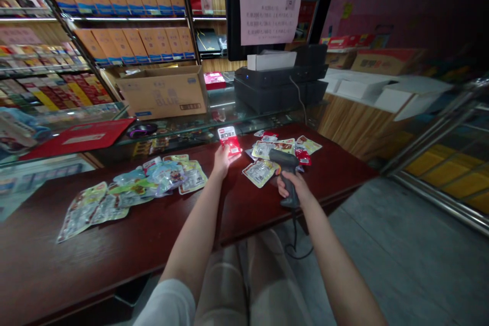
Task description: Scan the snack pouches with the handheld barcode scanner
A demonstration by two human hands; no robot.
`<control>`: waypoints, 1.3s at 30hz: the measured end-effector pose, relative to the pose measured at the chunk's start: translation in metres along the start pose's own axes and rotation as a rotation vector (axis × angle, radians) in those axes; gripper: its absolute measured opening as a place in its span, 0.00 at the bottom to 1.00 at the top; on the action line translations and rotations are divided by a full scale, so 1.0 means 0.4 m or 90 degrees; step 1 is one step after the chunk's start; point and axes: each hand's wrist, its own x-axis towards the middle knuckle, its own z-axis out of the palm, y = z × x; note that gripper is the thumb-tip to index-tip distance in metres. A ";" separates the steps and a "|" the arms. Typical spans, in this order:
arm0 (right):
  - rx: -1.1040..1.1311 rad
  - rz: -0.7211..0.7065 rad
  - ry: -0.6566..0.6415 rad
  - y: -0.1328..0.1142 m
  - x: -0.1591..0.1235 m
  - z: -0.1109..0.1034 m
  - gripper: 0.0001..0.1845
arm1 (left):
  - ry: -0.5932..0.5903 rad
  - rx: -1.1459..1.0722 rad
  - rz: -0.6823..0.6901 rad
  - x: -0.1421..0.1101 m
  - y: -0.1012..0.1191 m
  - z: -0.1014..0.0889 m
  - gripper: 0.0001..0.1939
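My left hand (223,162) grips a small red-and-white snack packet (229,138) by its lower part, with the packet raised above the table and a bright light spot on its front. In my right hand (295,186) is a dark grey barcode scanner (286,163), fingers wrapped round its handle and its head pointing left. A cable (295,237) hangs from the handle's base. Beneath and behind the scanner lies a pile of snack packets (273,147). Left of my left arm, another spread of shiny packets (153,181) rests on the dark red wooden table (160,234).
Behind the table, a glass counter (217,107) bears a cardboard box (162,92), a black register unit (275,89) and a screen with a paper notice (269,12). A red folder (80,137) lies at left. A metal rack (439,163) stands at right.
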 end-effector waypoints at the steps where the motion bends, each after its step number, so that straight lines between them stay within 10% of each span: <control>1: -0.001 0.003 -0.004 -0.002 0.000 0.001 0.18 | 0.002 0.009 0.004 0.001 -0.001 0.001 0.19; 9: 0.007 0.029 -0.010 -0.008 -0.001 0.004 0.20 | 0.174 0.559 0.076 -0.012 0.049 -0.018 0.14; 15: 0.002 0.037 -0.021 -0.015 -0.007 0.008 0.19 | 0.302 1.021 0.147 -0.060 0.103 -0.062 0.31; 21: 0.007 0.047 -0.022 -0.016 -0.005 0.006 0.22 | -0.031 1.002 0.136 -0.041 0.037 -0.040 0.28; 30: 0.011 0.043 -0.024 -0.016 -0.005 0.004 0.20 | 0.245 0.974 0.109 -0.044 0.014 -0.097 0.38; 39: 0.010 0.049 -0.035 -0.033 -0.014 0.020 0.20 | 0.158 1.054 0.013 -0.037 0.013 -0.098 0.38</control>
